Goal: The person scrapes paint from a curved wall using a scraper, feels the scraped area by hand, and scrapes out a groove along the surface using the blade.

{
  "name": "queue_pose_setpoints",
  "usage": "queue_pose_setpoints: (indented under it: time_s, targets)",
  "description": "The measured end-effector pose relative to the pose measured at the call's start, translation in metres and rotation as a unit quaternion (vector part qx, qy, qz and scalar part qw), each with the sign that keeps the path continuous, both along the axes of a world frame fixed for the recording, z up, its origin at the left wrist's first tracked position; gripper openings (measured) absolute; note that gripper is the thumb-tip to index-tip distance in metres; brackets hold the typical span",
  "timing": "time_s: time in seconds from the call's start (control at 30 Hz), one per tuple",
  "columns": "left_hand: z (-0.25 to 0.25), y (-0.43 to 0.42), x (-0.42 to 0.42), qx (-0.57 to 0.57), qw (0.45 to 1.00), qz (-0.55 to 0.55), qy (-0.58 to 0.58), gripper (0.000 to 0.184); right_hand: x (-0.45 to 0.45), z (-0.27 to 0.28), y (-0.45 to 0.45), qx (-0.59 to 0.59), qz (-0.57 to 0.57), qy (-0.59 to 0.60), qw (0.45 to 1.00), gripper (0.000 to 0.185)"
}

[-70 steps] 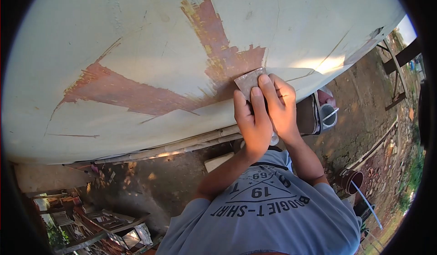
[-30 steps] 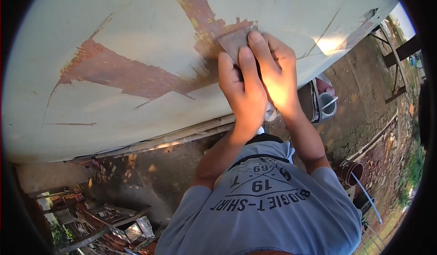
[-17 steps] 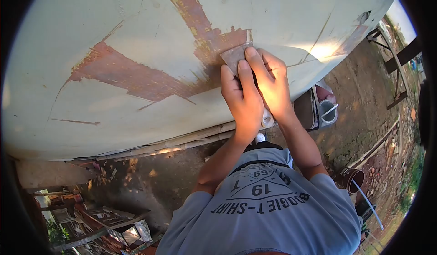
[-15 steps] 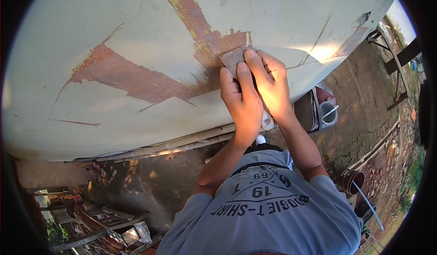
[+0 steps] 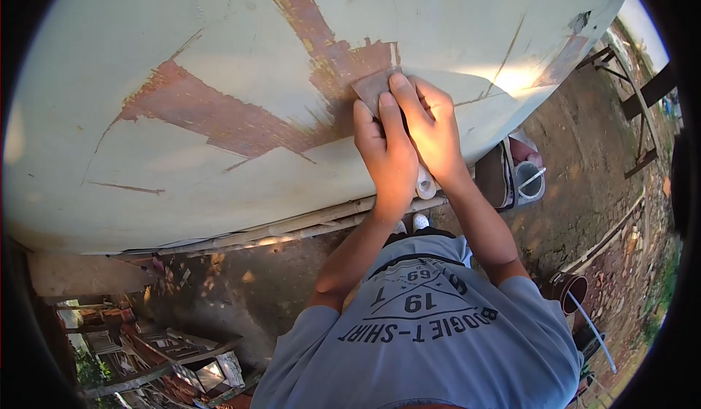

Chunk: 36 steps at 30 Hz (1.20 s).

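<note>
A flat, dull metal scraper blade [image 5: 372, 89] lies against a large pale painted surface [image 5: 219, 14]. My left hand [image 5: 391, 161] grips its lower left side, thumb on the face and fingers curled beneath. Beside it, my right hand [image 5: 437, 128] pinches the right side of the same blade, its thumb near the upper corner. Both hands are closed and almost touching. The blade's upper edge rests on a reddish-brown bared patch [image 5: 347, 66] with ragged yellowish borders. A second bared patch [image 5: 204, 109] spreads to the left. The fingers behind the blade are partly hidden.
Bamboo poles [image 5: 292, 226] run along the surface's lower edge. Below right of my hands stand a grey bucket [image 5: 529, 182] with a white stick and a dark box-like item [image 5: 492, 175]. A brown pot [image 5: 568, 291] is farther right. Wooden scrap [image 5: 171, 358] is piled at lower left.
The view has shifted slightly. Both hands keep their grip, and the blade sits a little lower on the bared patch, with a narrow pale streak above its corner.
</note>
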State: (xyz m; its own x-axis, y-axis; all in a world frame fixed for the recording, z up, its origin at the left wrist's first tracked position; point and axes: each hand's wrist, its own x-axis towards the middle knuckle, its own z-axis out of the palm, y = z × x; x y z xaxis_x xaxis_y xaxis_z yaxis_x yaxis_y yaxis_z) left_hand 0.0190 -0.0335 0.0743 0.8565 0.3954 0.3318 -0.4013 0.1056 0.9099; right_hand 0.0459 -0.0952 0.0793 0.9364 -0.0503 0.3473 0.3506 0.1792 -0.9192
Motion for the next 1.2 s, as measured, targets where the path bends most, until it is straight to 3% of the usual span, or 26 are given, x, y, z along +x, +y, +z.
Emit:
queue_pose_setpoints:
  time_s: [0.17,0.33,0.57,0.67,0.8,1.2]
  targets:
    - [-0.092,0.007,-0.016,0.025,0.998,0.000,0.065,0.023,-0.017,-0.085,0.005,-0.018,0.010,0.087,0.996,0.036]
    - [-0.068,0.016,-0.009,0.034,0.999,-0.018,0.032,0.021,-0.017,-0.071,0.007,0.032,0.029,0.059,0.997,0.033]
    - [-0.075,0.015,0.005,0.062,0.998,0.017,0.005,0.024,-0.008,-0.069,0.006,-0.021,0.000,0.030,0.999,0.031]
    - [-0.052,0.015,-0.002,0.044,0.998,0.001,0.042,0.023,-0.010,-0.064,0.008,0.013,0.013,0.057,0.998,0.032]
    - [-0.068,0.015,0.004,0.089,0.995,0.037,-0.008,0.022,-0.008,-0.067,0.012,0.038,0.009,0.048,0.998,0.032]
    - [-0.050,0.016,0.001,0.042,0.999,0.005,0.014,0.021,-0.010,-0.049,0.009,0.002,-0.006,0.054,0.999,0.034]
